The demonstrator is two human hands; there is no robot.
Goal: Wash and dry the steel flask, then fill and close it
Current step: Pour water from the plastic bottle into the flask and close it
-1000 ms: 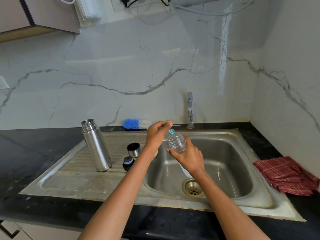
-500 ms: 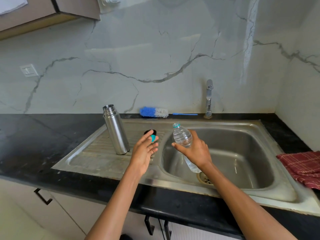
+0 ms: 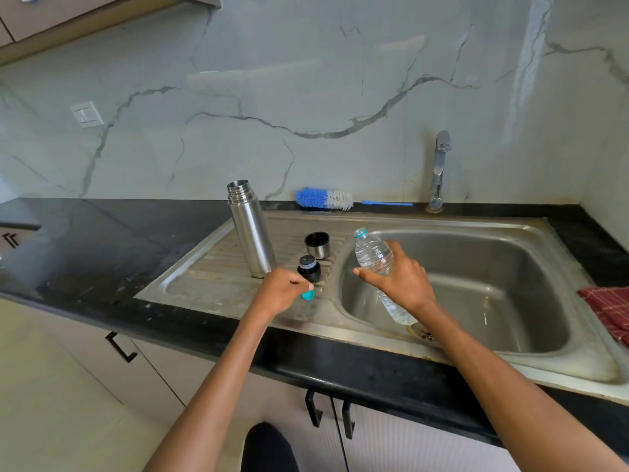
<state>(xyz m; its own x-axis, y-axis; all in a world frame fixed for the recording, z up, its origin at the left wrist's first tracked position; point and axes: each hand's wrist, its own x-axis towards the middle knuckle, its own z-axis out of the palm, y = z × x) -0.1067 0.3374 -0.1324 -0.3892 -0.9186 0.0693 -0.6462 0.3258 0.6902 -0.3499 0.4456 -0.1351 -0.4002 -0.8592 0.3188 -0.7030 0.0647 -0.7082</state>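
Note:
The steel flask (image 3: 251, 230) stands upright and uncapped on the sink's drainboard (image 3: 204, 277). Its steel cup lid (image 3: 317, 245) and black stopper (image 3: 309, 268) sit just right of it. My right hand (image 3: 401, 281) grips a clear plastic water bottle (image 3: 374, 258), open at the top and tilted, over the sink basin's left edge. My left hand (image 3: 282, 290) pinches the bottle's small teal cap (image 3: 307, 294) low over the drainboard, in front of the stopper and the flask's base.
A blue-and-white bottle brush (image 3: 323, 199) lies along the back edge by the tap (image 3: 439, 172). A red checked cloth (image 3: 609, 311) lies on the black counter at the right. The sink basin (image 3: 476, 284) holds nothing; its drain is partly hidden by the bottle.
My left hand twisted the teal cap off the bottle, carried it left and lowered it toward the drainboard. The bottle stays in my right hand. The view has shifted, so everything sits further right.

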